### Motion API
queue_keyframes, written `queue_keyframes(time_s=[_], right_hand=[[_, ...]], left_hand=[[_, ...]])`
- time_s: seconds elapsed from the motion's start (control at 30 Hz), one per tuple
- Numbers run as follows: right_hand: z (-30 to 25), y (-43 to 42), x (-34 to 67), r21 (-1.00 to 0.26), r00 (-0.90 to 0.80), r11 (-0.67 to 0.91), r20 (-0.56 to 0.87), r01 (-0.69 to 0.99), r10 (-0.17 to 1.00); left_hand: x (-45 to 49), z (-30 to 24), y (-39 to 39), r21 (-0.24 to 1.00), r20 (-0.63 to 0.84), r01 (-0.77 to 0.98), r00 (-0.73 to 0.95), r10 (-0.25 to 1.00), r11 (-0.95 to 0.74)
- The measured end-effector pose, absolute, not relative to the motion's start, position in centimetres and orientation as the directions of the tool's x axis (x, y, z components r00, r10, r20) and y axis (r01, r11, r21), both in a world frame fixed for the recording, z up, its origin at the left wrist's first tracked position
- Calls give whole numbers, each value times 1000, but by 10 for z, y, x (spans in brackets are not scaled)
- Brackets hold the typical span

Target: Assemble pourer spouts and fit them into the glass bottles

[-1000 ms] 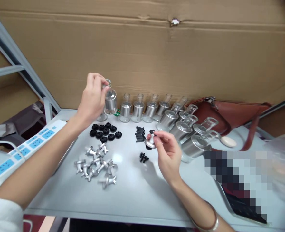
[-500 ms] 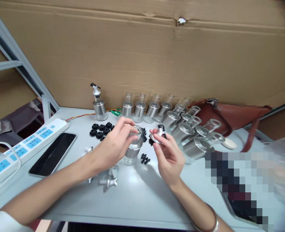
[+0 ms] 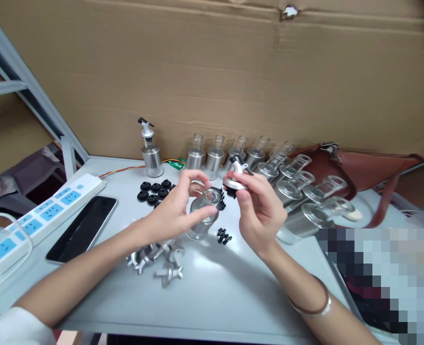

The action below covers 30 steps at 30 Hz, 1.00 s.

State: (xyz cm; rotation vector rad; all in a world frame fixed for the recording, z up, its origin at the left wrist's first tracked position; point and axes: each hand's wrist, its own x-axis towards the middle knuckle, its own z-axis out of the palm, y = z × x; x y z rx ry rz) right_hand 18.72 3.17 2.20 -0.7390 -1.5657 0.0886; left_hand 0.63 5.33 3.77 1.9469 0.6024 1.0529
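Note:
My left hand curls around the neck of a glass bottle with a metal sleeve, thumb in front and fingers behind. This bottle stands on the table, its mouth uncovered. Pinched in my right hand is a silver pourer with a black lever on top and a black stopper underneath. It is just right of the bottle's mouth, apart from it. Loose silver pourer spouts lie below my left wrist. Small black parts lie right of the bottle, and round black stoppers sit behind my left hand.
Several open bottles stand along the back and right. A bottle with a pourer fitted stands back left. A phone and power strip occupy the left. A brown bag lies back right, before the cardboard wall.
The view has shifted slightly. My right hand has raised the pourer a little and tilted it over. My left thumb and fingers are spread wider around the bottle neck.

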Motion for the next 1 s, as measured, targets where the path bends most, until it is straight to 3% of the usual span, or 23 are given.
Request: queue_keyframes(time_s=[0.1,0.2,0.4,0.57,0.73,1.0], right_hand=[[24,33,179,-485,-47,797,844,360,534],[20,32,176,-448,-127,819,846,359,518],[13,32,185,-438,-170,801,825,409,538],[18,31,185,-314,-230,829,860,464,455],[19,31,184,-196,-280,813,873,548,400],[25,27,187,-256,-322,813,824,524,467]], left_hand=[[5,34,58,926,374,-186,589,717,-330],[4,30,60,939,344,-223,615,710,-262],[1,27,60,929,345,-134,650,677,-345],[0,27,62,865,447,-158,671,591,-476],[0,25,62,844,468,-131,653,595,-521],[0,23,60,874,437,-129,631,642,-468]])
